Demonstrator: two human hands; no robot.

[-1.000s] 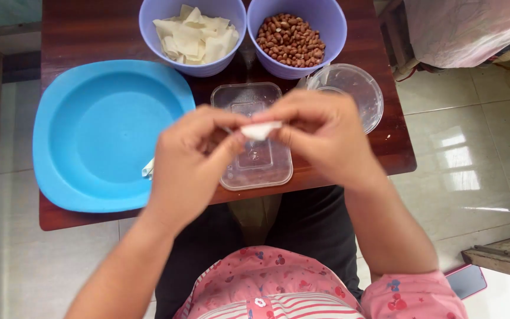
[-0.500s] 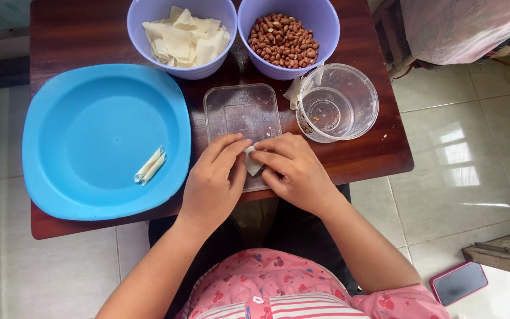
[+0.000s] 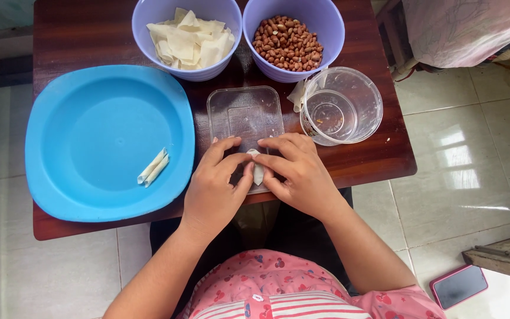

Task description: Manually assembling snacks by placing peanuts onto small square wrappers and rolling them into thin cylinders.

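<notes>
Head view, looking straight down: my left hand (image 3: 216, 186) and right hand (image 3: 299, 171) meet over the near end of the clear lid (image 3: 246, 118), fingers pressed together on a small pale wrapper (image 3: 257, 171), pinching it from both sides against the lid. To the left, the blue plate (image 3: 90, 112) carries two rolled pieces (image 3: 153, 168). Beyond, one purple bowl of wrappers (image 3: 187, 38), one of peanuts (image 3: 287, 42). A clear cup (image 3: 340, 106) sits right on the dark tabletop (image 3: 84, 35).

plate (image 3: 90, 118) left w/ rolls (image 3: 152, 168) on it, bowls (image 3: 187, 35) behind, tub (image 3: 340, 105) right
</notes>
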